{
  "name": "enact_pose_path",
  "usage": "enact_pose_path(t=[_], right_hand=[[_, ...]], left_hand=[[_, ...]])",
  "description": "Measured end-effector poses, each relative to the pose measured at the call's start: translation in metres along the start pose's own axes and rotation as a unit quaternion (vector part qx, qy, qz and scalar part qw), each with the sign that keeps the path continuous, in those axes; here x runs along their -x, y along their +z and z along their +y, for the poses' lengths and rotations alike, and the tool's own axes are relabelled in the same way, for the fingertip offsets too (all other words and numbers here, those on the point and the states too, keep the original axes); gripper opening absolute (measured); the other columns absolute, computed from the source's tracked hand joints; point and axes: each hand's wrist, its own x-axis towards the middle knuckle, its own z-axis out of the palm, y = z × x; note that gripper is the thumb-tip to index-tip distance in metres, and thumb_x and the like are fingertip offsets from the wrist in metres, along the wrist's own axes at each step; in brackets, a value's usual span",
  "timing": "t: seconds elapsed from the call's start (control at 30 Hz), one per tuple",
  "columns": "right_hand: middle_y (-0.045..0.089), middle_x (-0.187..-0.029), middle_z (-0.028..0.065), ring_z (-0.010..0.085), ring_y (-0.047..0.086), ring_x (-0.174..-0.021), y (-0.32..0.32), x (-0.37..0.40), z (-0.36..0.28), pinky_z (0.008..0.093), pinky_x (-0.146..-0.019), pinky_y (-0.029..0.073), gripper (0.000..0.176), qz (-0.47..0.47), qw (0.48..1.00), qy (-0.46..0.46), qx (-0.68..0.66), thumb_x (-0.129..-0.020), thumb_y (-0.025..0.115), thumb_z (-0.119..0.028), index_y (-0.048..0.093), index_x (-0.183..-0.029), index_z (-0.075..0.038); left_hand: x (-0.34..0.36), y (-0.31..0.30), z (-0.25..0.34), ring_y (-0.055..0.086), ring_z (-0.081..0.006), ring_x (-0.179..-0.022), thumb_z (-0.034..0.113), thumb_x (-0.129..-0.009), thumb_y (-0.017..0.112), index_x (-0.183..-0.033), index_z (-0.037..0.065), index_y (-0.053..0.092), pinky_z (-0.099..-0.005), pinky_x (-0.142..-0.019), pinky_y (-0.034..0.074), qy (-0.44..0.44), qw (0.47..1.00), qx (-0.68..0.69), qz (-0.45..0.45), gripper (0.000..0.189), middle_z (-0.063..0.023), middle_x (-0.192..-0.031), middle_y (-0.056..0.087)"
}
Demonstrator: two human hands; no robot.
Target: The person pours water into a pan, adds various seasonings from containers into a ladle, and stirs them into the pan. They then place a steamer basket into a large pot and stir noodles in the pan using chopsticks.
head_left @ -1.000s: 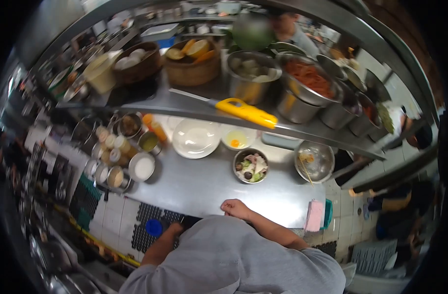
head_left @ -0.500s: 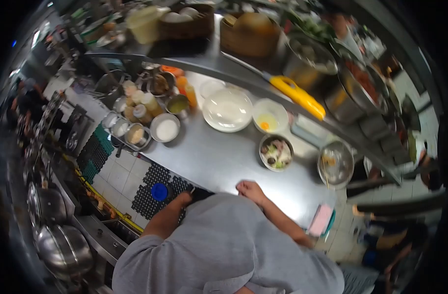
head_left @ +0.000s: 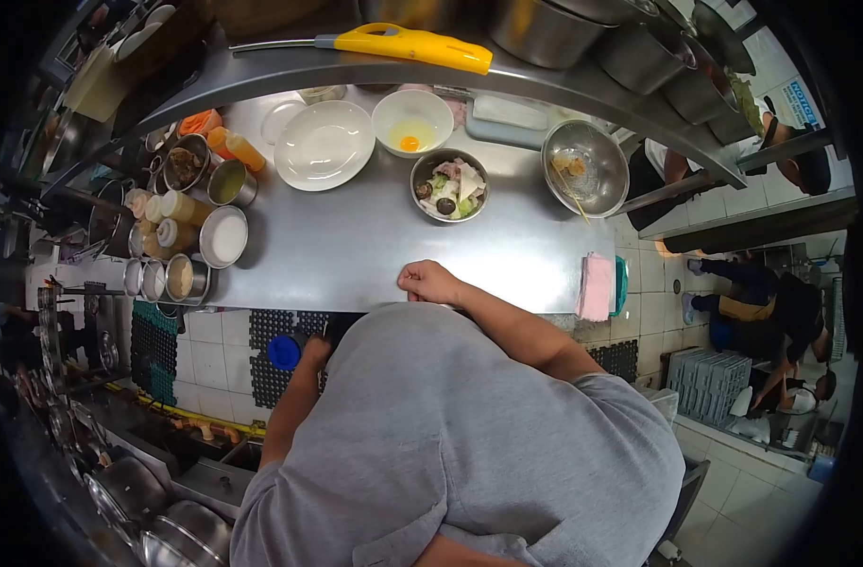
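The right hand (head_left: 431,282) rests on the near edge of the steel counter (head_left: 356,255), about midway along it. Its fingers are curled into a loose fist with nothing visible inside, and the forearm runs back to the grey-shirted shoulder. The left hand (head_left: 315,348) hangs below the counter's near edge, just under the lip, against something dark that I cannot make out. Whether its fingers are spread or closed cannot be told, since the shirt and the counter's shadow cover most of it. Just beside that hand, also below the counter's near edge, is a blue round cap (head_left: 285,352) over the black floor mat (head_left: 271,326); hand and cap look close, but contact is unclear. Across the counter from the right fist, well apart from it, stands a steel bowl of mixed chopped food (head_left: 449,185). Further towards the counter's far side are a white bowl with an egg yolk (head_left: 412,121) and a white plate (head_left: 324,145). At the counter's left end a cluster of seasoning tins (head_left: 181,246) crowds together. Towards its right end sits a steel strainer bowl (head_left: 585,168), and a pink cloth (head_left: 598,286) drapes over the right near corner. On the shelf (head_left: 261,71) above the counter's far side lies a yellow-handled tool (head_left: 412,44).
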Motion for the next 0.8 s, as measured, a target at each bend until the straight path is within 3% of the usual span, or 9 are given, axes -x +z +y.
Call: enact_pose_path(t=[0.33,0.53,0.57,0.67,0.73,0.8], right_hand=[[0.073,-0.079,0.0039,0.0105,0.065,-0.066,0.002,0.004,-0.007,0.0277,-0.062,0.053,0.022,-0.001,1.0,0.008,0.006,-0.11,0.066,-0.025,0.074,-0.108,-0.004],[0.073,-0.076,0.0057,0.0116,0.065,-0.062,0.007,-0.005,0.001,0.028,-0.055,0.051,0.019,-0.008,1.0,-0.014,0.0,-0.107,0.065,-0.021,0.073,-0.106,-0.003],[0.073,-0.076,0.0055,0.012,0.064,-0.062,0.008,-0.008,0.003,0.0283,-0.057,0.051,0.02,-0.021,0.999,-0.02,-0.018,-0.107,0.065,-0.02,0.074,-0.106,-0.002],[0.071,-0.073,0.0073,0.0142,0.065,-0.062,0.018,-0.005,-0.022,0.0302,-0.059,0.051,0.022,-0.017,0.999,0.012,0.044,-0.106,0.066,-0.02,0.073,-0.102,0.0],[0.071,-0.072,0.0068,0.0136,0.065,-0.062,0.027,-0.008,-0.034,0.0293,-0.059,0.052,0.023,-0.063,0.992,-0.003,0.112,-0.107,0.066,-0.021,0.074,-0.1,0.0],[0.071,-0.074,0.006,0.013,0.065,-0.063,0.032,-0.02,-0.031,0.0286,-0.061,0.053,0.024,-0.074,0.985,-0.021,0.153,-0.108,0.066,-0.021,0.073,-0.099,0.0]], left_hand=[[0.014,0.004,0.005,0.072,-0.0513,-0.115,0.021,-0.097,0.06,-0.124,-0.007,0.075,-0.0529,-0.098,0.057,-0.013,0.999,-0.033,0.023,0.041,-0.0373,-0.12,0.073],[0.053,-0.005,0.041,0.074,-0.0479,-0.112,0.024,-0.093,0.063,-0.11,-0.003,0.081,-0.0541,-0.098,0.058,-0.118,0.993,0.002,0.022,0.037,-0.0327,-0.117,0.076],[0.062,-0.005,0.039,0.076,-0.0476,-0.107,0.025,-0.093,0.063,-0.108,-0.005,0.081,-0.0546,-0.096,0.059,-0.095,0.994,-0.007,0.052,0.038,-0.033,-0.112,0.076],[0.084,0.006,0.022,0.077,-0.0469,-0.104,0.027,-0.093,0.065,-0.106,-0.006,0.081,-0.0554,-0.095,0.06,-0.091,0.989,0.014,0.119,0.039,-0.0318,-0.109,0.077],[0.122,-0.004,0.037,0.077,-0.0463,-0.106,0.027,-0.093,0.064,-0.106,-0.006,0.081,-0.0549,-0.096,0.059,-0.121,0.985,0.042,0.116,0.039,-0.0304,-0.112,0.078],[0.125,0.019,0.015,0.076,-0.0452,-0.108,0.026,-0.095,0.061,-0.107,-0.005,0.082,-0.0527,-0.098,0.059,-0.148,0.981,0.052,0.117,0.038,-0.0297,-0.114,0.078]])
